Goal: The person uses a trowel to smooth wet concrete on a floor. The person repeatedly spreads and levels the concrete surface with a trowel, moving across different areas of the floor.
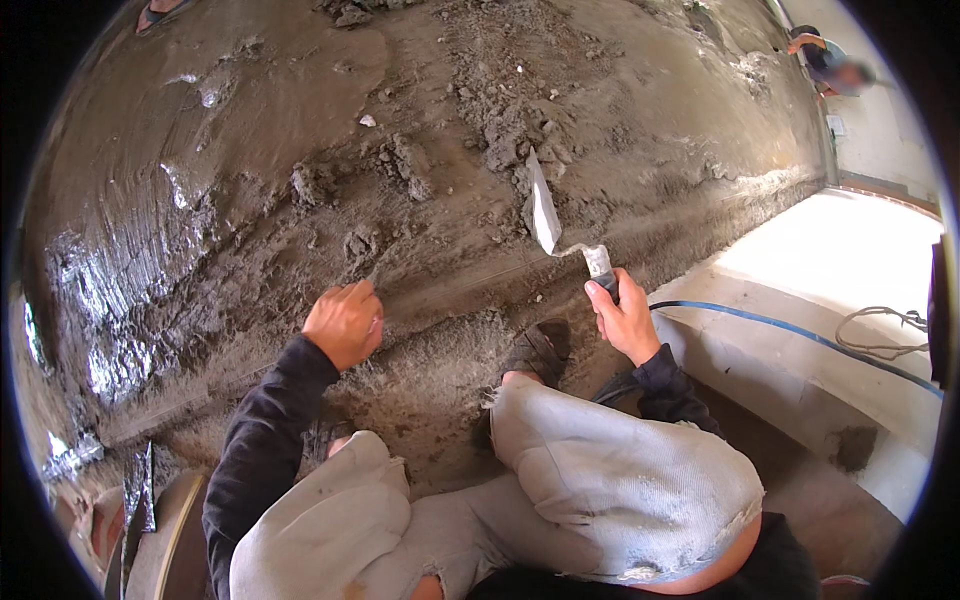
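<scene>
My right hand is wrapped round the dark-gripped handle of a pointed trowel. Its pale metal blade points away from me, and its tip is against a rough heap of wet mortar. To the left, my left hand is closed with curled fingers, just above the near edge of the mortar bed. Whatever those fingers may hold is hidden. Lumps of mortar lie on the rough surface in front of both hands.
A blue hose crosses the pale ledge at right, near a coiled cord. At the lower left, a dark flat tool leans by a round container. Another person bends at the far right. My sandalled foot stands below the mortar edge.
</scene>
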Demonstrator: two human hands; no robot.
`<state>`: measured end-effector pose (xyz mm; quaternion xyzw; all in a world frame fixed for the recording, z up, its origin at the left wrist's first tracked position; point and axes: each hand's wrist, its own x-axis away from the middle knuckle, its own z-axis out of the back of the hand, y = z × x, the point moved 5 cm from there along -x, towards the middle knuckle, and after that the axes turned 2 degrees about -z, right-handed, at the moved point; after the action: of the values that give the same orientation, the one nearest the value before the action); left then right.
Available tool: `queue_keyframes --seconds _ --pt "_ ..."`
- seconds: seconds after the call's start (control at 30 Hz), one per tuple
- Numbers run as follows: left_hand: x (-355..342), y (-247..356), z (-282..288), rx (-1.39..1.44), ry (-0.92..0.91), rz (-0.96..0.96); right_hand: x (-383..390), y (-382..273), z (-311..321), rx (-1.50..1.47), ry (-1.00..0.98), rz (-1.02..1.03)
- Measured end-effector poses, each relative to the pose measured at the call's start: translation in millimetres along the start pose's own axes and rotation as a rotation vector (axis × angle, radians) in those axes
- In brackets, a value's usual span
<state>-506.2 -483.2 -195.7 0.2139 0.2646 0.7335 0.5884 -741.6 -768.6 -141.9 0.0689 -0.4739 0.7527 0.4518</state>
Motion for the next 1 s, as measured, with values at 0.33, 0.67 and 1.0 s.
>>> queue_keyframes --seconds 0.33,0.67,1.0 --pt "-37 16 -30 -0.141 -0.048 0.007 5 15 16 0.205 0.028 0.109" --pt "-11 36 -44 0.006 0.006 -0.034 -5 -1 7 0.435 -0.119 0.242" --pt "-16 32 -42 -0.029 -0.024 0.002 -35 34 84 0.723 0.293 0.204"
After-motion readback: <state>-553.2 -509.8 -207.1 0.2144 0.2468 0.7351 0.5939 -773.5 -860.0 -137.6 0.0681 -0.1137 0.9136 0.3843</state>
